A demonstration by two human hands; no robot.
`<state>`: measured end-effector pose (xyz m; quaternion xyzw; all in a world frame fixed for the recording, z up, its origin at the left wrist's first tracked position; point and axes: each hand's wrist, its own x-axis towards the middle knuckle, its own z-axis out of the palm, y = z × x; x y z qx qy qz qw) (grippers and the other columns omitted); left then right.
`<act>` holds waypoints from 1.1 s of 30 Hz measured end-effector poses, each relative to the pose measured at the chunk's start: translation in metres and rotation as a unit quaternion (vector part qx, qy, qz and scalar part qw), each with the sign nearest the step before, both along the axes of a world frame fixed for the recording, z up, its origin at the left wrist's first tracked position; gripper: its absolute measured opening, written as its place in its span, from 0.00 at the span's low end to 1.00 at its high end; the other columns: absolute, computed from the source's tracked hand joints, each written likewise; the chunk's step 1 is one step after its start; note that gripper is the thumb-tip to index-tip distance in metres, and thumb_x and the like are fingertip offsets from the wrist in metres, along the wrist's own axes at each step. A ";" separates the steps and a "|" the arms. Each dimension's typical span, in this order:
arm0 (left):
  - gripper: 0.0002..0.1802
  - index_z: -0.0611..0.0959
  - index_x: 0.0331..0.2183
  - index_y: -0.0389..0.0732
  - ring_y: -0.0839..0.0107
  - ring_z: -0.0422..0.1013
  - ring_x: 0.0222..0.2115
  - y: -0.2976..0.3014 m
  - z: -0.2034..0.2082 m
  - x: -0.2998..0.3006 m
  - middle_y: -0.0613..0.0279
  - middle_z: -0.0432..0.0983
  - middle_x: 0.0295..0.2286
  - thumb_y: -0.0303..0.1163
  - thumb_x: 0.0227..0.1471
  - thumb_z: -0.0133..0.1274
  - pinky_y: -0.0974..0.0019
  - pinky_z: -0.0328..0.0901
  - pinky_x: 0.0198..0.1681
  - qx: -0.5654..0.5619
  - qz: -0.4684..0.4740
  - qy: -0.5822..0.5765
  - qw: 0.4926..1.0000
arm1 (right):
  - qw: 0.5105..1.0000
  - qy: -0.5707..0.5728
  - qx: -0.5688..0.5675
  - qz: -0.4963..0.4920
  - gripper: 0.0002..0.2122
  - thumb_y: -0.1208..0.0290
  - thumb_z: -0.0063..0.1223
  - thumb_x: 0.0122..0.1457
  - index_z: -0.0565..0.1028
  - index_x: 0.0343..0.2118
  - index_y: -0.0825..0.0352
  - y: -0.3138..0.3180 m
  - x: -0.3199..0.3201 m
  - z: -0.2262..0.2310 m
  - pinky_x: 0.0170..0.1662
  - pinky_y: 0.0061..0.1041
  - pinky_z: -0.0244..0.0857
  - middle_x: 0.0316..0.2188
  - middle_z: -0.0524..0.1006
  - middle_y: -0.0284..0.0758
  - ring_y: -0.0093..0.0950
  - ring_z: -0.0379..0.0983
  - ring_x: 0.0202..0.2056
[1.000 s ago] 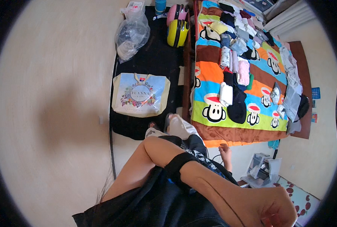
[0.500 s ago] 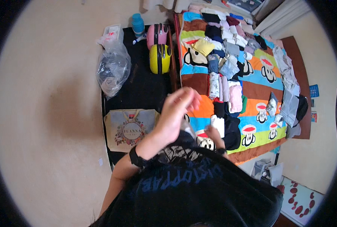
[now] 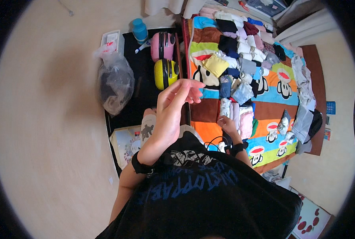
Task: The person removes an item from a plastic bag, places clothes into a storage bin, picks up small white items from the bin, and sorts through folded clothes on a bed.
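Observation:
My left hand (image 3: 171, 109) is raised in front of my body beside the bed edge, its fingers loosely curved and apart, with nothing in them. Lower and further right, over the bed, my right hand (image 3: 228, 125) reaches to the near end of a white patterned rolled garment (image 3: 225, 106); its fingers are stretched out and seem to touch the roll. Grey-lilac rolled clothes (image 3: 235, 112) and a folded pink garment (image 3: 246, 121) lie just right of that roll. A folded yellow garment (image 3: 215, 65) and blue denim (image 3: 225, 86) lie farther up the bed.
A striped cartoon-monkey blanket (image 3: 203, 105) covers the bed. On a black mat left of it stand a yellow case (image 3: 160, 74), a pink case (image 3: 158, 47), a blue bottle (image 3: 139, 31), a clear plastic bag (image 3: 116, 83) and a floral tote bag (image 3: 123, 143).
My right hand has moved forward from the near bed edge to the rolled garments. My left hand has shifted slightly left and upward. The view has shifted, and my leg now shows over the tote bag.

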<state>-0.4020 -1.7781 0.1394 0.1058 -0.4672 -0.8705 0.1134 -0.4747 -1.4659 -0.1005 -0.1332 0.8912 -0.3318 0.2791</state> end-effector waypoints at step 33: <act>0.14 0.75 0.22 0.36 0.54 0.69 0.26 -0.397 -0.273 -0.172 0.53 0.73 0.23 0.35 0.50 0.43 0.58 0.62 0.29 -0.557 -0.013 -0.298 0.775 | 0.983 0.064 0.156 -0.073 0.12 0.64 0.51 0.48 0.73 0.35 0.64 -0.263 -0.244 0.062 0.32 0.31 0.66 0.25 0.76 0.38 0.35 0.74 0.29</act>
